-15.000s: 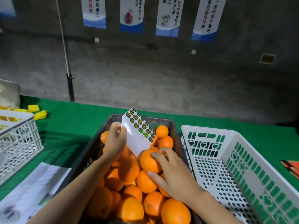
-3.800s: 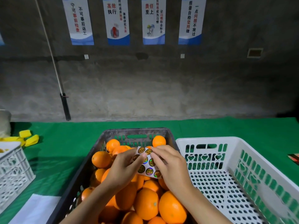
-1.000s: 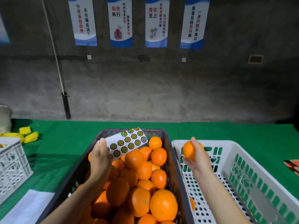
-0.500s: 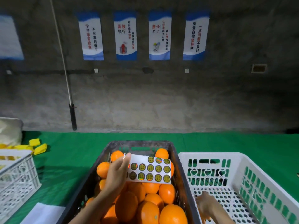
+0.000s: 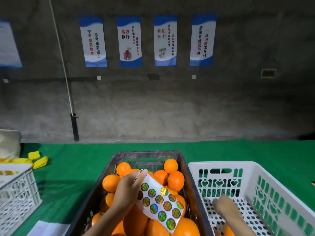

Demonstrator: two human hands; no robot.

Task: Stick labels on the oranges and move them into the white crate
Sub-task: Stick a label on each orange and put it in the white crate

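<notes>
A dark grey crate (image 5: 146,153) in the middle is piled with oranges (image 5: 175,180). Above the pile my left hand (image 5: 127,193) grips a white label sheet (image 5: 160,200) by its left end; the sheet carries several round shiny stickers and droops to the right. The white crate (image 5: 221,165) stands directly to the right of the dark one. Inside it, low over the perforated floor, is my right hand (image 5: 225,208), blurred, fingers loose and holding nothing. One orange (image 5: 228,231) lies on the white crate's floor below my wrist.
Everything stands on a green tablecloth (image 5: 76,167). Another white crate (image 5: 17,193) is at the left edge, with yellow pieces (image 5: 39,160) behind it. A white paper (image 5: 47,229) lies at the front left. A concrete wall with a pole (image 5: 74,126) rises behind the table.
A second ago my right hand held an orange over the white crate; it then went down inside and now holds nothing. My left hand has tilted the label sheet downward.
</notes>
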